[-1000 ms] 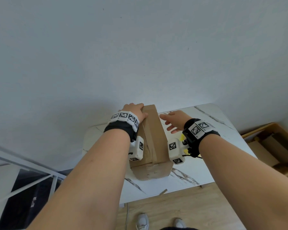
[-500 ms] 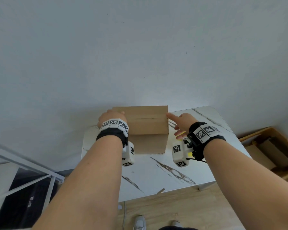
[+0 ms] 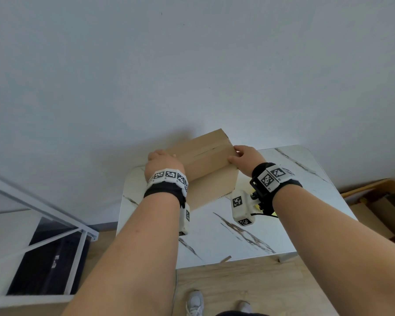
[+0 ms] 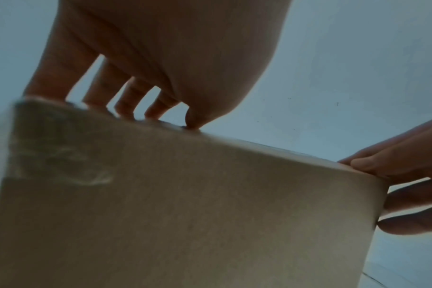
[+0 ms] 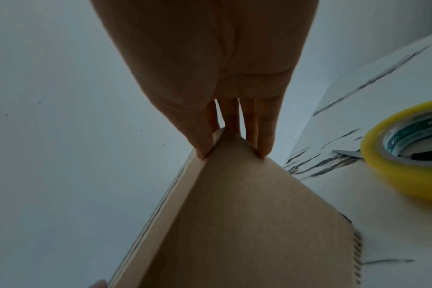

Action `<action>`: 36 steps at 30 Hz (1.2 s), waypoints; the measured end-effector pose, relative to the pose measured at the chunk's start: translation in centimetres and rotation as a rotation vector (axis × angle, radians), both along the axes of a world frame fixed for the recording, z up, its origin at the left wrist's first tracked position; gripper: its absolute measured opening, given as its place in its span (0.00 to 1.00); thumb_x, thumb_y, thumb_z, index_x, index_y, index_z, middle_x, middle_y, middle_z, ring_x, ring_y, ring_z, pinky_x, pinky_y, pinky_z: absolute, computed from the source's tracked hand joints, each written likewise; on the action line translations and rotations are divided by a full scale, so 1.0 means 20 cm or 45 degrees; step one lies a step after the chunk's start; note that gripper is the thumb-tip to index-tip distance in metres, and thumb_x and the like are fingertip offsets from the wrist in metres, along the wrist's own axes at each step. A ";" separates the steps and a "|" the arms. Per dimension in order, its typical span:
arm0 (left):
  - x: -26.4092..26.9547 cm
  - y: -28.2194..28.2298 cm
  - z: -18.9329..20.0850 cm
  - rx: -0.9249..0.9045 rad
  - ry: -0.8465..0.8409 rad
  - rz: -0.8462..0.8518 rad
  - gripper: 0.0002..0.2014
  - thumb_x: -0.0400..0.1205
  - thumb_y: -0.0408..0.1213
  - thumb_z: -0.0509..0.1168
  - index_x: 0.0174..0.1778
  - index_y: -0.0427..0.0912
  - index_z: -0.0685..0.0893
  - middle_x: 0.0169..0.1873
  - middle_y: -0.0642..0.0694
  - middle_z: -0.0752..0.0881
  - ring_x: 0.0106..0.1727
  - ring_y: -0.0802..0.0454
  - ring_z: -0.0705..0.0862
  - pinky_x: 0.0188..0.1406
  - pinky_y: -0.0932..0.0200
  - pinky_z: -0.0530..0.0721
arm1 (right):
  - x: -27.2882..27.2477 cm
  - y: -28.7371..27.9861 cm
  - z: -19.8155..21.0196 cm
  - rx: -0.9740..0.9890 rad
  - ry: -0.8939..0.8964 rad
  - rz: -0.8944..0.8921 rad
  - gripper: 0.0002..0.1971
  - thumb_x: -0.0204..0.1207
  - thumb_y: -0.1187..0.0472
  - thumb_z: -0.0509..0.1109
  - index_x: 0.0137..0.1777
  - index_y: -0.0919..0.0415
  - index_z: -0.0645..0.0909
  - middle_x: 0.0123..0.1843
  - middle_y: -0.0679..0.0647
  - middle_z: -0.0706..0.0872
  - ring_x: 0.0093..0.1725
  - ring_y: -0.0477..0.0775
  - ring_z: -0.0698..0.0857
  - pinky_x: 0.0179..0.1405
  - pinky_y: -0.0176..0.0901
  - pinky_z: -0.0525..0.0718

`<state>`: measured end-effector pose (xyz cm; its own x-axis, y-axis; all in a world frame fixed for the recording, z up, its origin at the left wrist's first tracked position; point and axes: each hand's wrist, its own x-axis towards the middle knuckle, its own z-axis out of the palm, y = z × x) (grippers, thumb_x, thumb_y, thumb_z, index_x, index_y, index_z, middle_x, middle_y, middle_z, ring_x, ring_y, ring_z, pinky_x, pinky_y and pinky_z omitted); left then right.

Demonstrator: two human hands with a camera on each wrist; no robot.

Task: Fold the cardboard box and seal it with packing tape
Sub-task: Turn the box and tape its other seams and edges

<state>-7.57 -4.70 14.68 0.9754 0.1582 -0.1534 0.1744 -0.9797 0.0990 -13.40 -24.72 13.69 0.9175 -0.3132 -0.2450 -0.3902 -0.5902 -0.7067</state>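
The brown cardboard box (image 3: 205, 165) stands closed on the white marble table (image 3: 283, 224), near the back edge and turned at an angle. A seam runs along its top, and clear tape (image 4: 57, 155) shows on one end. My left hand (image 3: 162, 159) grips the box's left top edge, fingers (image 4: 126, 97) over the top and thumb on the near side. My right hand (image 3: 244, 156) grips the right top corner, thumb on one face and fingers (image 5: 264, 136) on the other. A yellow roll of packing tape (image 5: 407, 175) lies on the table to the right of the box.
A grey blade-like tool (image 5: 348, 154) lies by the tape roll. The wall rises just behind the box. A wooden crate (image 3: 379, 208) sits on the floor at right, a white metal railing (image 3: 43, 213) at left. A small cardboard scrap (image 3: 226, 258) sits at the table's front edge.
The box has been rotated on the table from lengthwise to crosswise and then to an angle. My right hand went from touching the box to gripping its right corner. My left hand stayed on it.
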 end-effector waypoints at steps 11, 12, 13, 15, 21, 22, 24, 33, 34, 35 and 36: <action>-0.14 -0.40 -0.03 -0.131 -0.322 -0.633 0.23 0.88 0.48 0.48 0.76 0.41 0.68 0.76 0.40 0.68 0.78 0.40 0.65 0.78 0.42 0.62 | -0.20 -0.26 -0.18 -0.034 0.065 -0.355 0.19 0.81 0.67 0.56 0.68 0.58 0.80 0.65 0.57 0.84 0.61 0.60 0.83 0.52 0.43 0.78; -0.17 -0.44 -0.04 -0.139 -0.307 -0.646 0.24 0.88 0.48 0.47 0.78 0.42 0.65 0.80 0.40 0.63 0.81 0.41 0.60 0.81 0.42 0.58 | -0.24 -0.28 -0.21 -0.066 0.116 -0.345 0.19 0.81 0.67 0.56 0.68 0.58 0.80 0.65 0.58 0.84 0.61 0.61 0.83 0.51 0.43 0.78; -0.19 -0.48 -0.06 -0.131 -0.287 -0.662 0.25 0.88 0.48 0.47 0.81 0.43 0.61 0.82 0.41 0.60 0.83 0.42 0.56 0.82 0.42 0.54 | -0.26 -0.30 -0.25 -0.099 0.163 -0.328 0.19 0.81 0.67 0.57 0.67 0.58 0.80 0.64 0.59 0.84 0.61 0.61 0.83 0.52 0.44 0.79; -0.23 -0.53 -0.11 -0.101 -0.259 -0.683 0.26 0.89 0.49 0.45 0.82 0.43 0.58 0.83 0.42 0.57 0.84 0.42 0.53 0.82 0.41 0.53 | -0.31 -0.32 -0.32 -0.179 0.273 -0.246 0.16 0.80 0.66 0.59 0.64 0.60 0.81 0.62 0.61 0.85 0.59 0.63 0.84 0.54 0.49 0.82; -0.24 -0.55 -0.17 -0.130 -0.276 -0.637 0.26 0.88 0.49 0.44 0.82 0.44 0.58 0.83 0.43 0.56 0.85 0.44 0.52 0.83 0.41 0.50 | -0.39 -0.32 -0.50 -0.415 0.629 0.114 0.19 0.81 0.66 0.59 0.70 0.58 0.76 0.59 0.58 0.85 0.51 0.58 0.84 0.38 0.43 0.78; -0.24 -0.55 -0.17 -0.137 -0.286 -0.635 0.26 0.88 0.49 0.44 0.82 0.45 0.58 0.83 0.43 0.56 0.85 0.44 0.52 0.83 0.41 0.50 | -0.40 -0.32 -0.52 -0.433 0.654 0.123 0.22 0.81 0.66 0.59 0.74 0.58 0.73 0.59 0.58 0.84 0.49 0.58 0.83 0.38 0.42 0.78; -0.23 -0.55 -0.17 -0.149 -0.299 -0.626 0.26 0.88 0.49 0.45 0.82 0.45 0.59 0.84 0.44 0.56 0.85 0.44 0.52 0.83 0.41 0.50 | -0.41 -0.31 -0.56 -0.459 0.678 0.120 0.23 0.80 0.66 0.59 0.75 0.57 0.71 0.52 0.57 0.83 0.41 0.55 0.80 0.31 0.41 0.76; -0.24 -0.56 -0.15 -0.204 -0.306 -0.609 0.25 0.88 0.49 0.47 0.81 0.46 0.61 0.83 0.44 0.57 0.85 0.46 0.52 0.84 0.43 0.47 | -0.42 -0.33 -0.56 -0.559 0.697 0.147 0.26 0.78 0.70 0.55 0.75 0.53 0.73 0.56 0.58 0.83 0.50 0.59 0.79 0.50 0.47 0.80; -0.25 -0.56 -0.15 -0.205 -0.307 -0.610 0.25 0.88 0.50 0.47 0.81 0.45 0.62 0.83 0.44 0.57 0.85 0.45 0.52 0.84 0.43 0.47 | -0.42 -0.33 -0.55 -0.552 0.702 0.136 0.26 0.78 0.70 0.55 0.75 0.53 0.73 0.59 0.58 0.83 0.55 0.60 0.80 0.56 0.49 0.81; -0.25 -0.56 -0.14 -0.204 -0.306 -0.610 0.25 0.88 0.50 0.48 0.81 0.45 0.62 0.83 0.44 0.58 0.85 0.45 0.52 0.84 0.43 0.48 | -0.42 -0.34 -0.54 -0.543 0.694 0.119 0.26 0.78 0.70 0.55 0.74 0.53 0.74 0.60 0.57 0.83 0.58 0.61 0.80 0.60 0.50 0.80; -0.25 -0.57 -0.13 -0.203 -0.302 -0.606 0.25 0.88 0.49 0.48 0.80 0.45 0.63 0.83 0.44 0.58 0.85 0.45 0.52 0.83 0.43 0.48 | -0.42 -0.35 -0.51 -0.529 0.679 0.102 0.25 0.78 0.69 0.56 0.74 0.53 0.75 0.61 0.57 0.84 0.60 0.61 0.80 0.62 0.51 0.78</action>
